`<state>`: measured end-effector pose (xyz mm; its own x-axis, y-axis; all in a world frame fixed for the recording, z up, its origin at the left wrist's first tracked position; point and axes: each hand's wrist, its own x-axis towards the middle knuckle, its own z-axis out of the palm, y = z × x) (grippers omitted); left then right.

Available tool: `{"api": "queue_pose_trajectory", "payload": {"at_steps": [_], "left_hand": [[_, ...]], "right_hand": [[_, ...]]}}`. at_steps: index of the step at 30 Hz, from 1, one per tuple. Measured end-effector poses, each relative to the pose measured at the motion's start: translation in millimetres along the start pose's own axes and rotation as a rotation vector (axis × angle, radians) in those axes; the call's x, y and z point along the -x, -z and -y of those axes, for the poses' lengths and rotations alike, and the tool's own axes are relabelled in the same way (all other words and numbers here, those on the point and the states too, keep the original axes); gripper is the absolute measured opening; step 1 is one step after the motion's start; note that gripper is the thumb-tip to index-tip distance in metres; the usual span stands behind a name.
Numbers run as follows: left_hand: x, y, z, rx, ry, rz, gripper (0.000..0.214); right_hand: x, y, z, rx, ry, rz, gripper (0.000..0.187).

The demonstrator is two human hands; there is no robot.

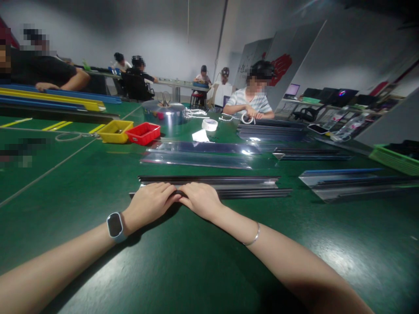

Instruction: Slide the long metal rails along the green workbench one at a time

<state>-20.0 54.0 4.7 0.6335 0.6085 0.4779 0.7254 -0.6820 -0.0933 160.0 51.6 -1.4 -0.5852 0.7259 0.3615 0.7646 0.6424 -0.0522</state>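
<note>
Green table [98,183] bears a long dark strip [242,186]; left hand [149,203] and right hand [200,199] pin it flat, fingers curled over it.

Rail [242,187] under my left hand [149,203] and right hand [200,199]: dark and smooth, metal or hard plastic, I cannot tell which; dull sheen along its edges.
Table [196,270]: smooth green covering, semi-gloss, throwing soft patches of light back at me.
Clear strips [196,159]: transparent plastic, glossy, with bright glints.
Red bin [143,133] and yellow bin [115,131]: moulded plastic, smooth, slight shine.
Pot [163,114]: polished metal, mirror-bright.
Tape roll [209,124]: white, matt, paper-like.
My watch [115,226]: glossy dark glass face, pale smooth strap.
My bracelet [253,237]: thin bright metal.
</note>
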Motion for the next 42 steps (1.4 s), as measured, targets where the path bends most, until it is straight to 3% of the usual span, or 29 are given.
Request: {"api": "queue_pose_trajectory", "payload": {"at_steps": [9, 30, 36, 42], "left_hand": [[0.1, -0.5, 1.2, -0.039, -0.002, 0.061, 0.026], [0.0, -3.9, 2.5, -0.045, -0.01, 0.026, 0.027], [-1.3, -3.7, 7.5, -0.025, -0.039, 0.109, 0.028], [-3.6, 11.3, 20.9, -0.025, 0.012, 0.174, 0.032]], "right_hand": [[-0.7, 0.1, 0.0, -0.003, -0.018, -0.003, 0.03], [-0.9, 3.4, 1.6, 0.071, 0.002, 0.009, 0.03], [-0.3, 8.2, -0.6, 0.092, -0.046, 0.047, 0.039], [-1.7, 12.3, -7.8, 0.137, -0.176, 0.069, 0.054]]}}
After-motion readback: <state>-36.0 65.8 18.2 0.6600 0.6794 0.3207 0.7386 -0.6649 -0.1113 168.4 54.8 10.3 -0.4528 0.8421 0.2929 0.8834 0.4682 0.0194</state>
